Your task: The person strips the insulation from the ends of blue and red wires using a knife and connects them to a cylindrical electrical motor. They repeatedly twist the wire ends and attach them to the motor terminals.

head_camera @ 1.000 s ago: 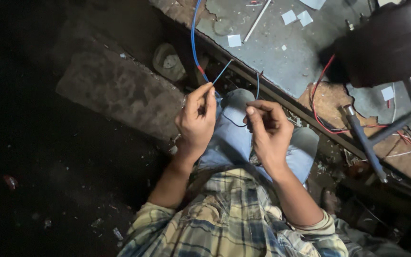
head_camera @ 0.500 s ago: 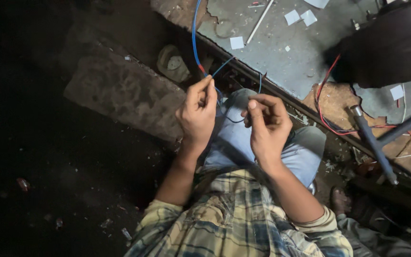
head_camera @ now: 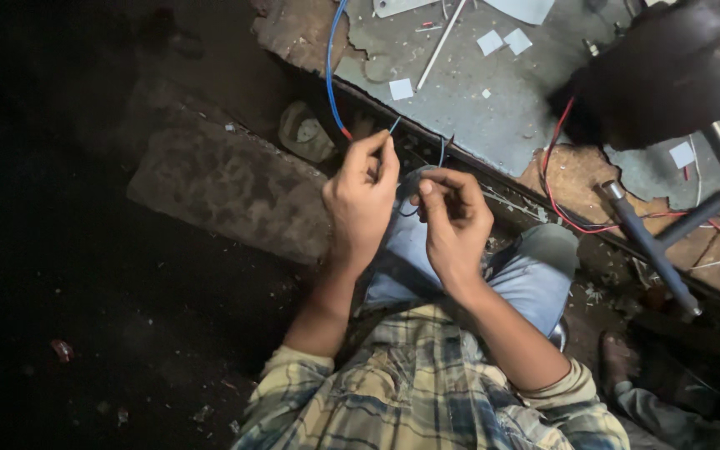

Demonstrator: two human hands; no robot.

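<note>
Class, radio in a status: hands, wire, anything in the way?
Left hand pinching blue wire. Right hand pinching thin dark wire end. Nothing between them.

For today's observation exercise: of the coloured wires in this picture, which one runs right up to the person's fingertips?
The blue wire: it comes down from the top edge to the left hand. The red wire lies apart on the floor, right of the right hand.

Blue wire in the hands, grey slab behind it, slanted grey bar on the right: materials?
Blue wire: smooth, slightly glossy blue plastic insulation with a red tip; core not visible. The left hand pinches it; the right hand holds a thin dark strand. Grey slab: probably painted or coated sheet, matte, with flaked edges baring brown underneath. Slanted grey bar: likely metal tube, dull.
</note>
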